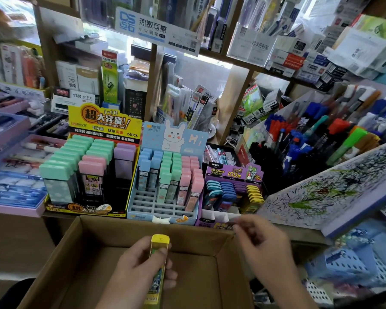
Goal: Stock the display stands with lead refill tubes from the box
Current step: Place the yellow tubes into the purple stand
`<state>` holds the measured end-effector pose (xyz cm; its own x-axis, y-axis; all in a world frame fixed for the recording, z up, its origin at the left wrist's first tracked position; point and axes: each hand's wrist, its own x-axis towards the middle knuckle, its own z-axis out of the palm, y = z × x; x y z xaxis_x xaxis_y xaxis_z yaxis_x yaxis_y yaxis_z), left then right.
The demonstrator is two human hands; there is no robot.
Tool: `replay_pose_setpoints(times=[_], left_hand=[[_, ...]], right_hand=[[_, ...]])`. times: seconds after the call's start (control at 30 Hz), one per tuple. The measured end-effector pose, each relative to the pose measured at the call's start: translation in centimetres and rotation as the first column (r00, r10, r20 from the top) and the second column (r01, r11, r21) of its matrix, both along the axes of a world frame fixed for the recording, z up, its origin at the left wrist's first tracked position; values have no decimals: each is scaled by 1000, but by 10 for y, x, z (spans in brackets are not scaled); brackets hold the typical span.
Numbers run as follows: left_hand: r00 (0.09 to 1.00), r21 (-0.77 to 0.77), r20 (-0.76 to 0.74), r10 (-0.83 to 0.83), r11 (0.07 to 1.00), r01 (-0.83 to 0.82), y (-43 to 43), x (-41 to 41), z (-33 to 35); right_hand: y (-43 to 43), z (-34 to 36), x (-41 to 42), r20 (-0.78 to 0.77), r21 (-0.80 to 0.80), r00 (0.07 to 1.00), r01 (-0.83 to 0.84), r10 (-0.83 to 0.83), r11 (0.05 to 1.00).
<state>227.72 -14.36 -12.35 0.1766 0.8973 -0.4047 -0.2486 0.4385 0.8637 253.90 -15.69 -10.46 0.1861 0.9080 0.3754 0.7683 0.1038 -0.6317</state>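
The left hand [140, 266] grips a yellow lead refill tube [157, 284] over the middle of the cardboard box [98, 233], thumb on top, the tube's long axis running away from the person with its cap toward the box's far wall. The right hand [263, 248] hovers at the box's far right corner, fingers loosely curled with nothing visible in them. Just beyond that corner stands the purple display stand [232, 175], whose yellow row [254, 195] sits farthest right. The tube likely belongs there, ahead and right of the holding hand; the free hand is nearer.
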Motion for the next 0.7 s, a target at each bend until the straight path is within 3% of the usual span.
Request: replay_pose_setpoints(times=[0.13,0.23,0.4,0.53,0.7], left_hand=[[996,177,-81,-38,983,52,-1,-3,5],[965,318,-248,-91,933,169,0,-6,15],[930,449,-359,-83,858,250,11,-3,34],[884,569,-466,-46,749,339,25,4,49],[856,634,-516,-25,661,401,47,26,69]], right_hand=[[-9,-30,-29,-94,-136,991,-106,93,985],[-9,-42,-40,-53,-310,989,-149,139,939],[-5,-53,-48,66,-578,987,-80,145,812],[0,-55,-48,-137,-690,987,-156,85,707],[1,-56,-43,-249,-683,967,-212,50,699]])
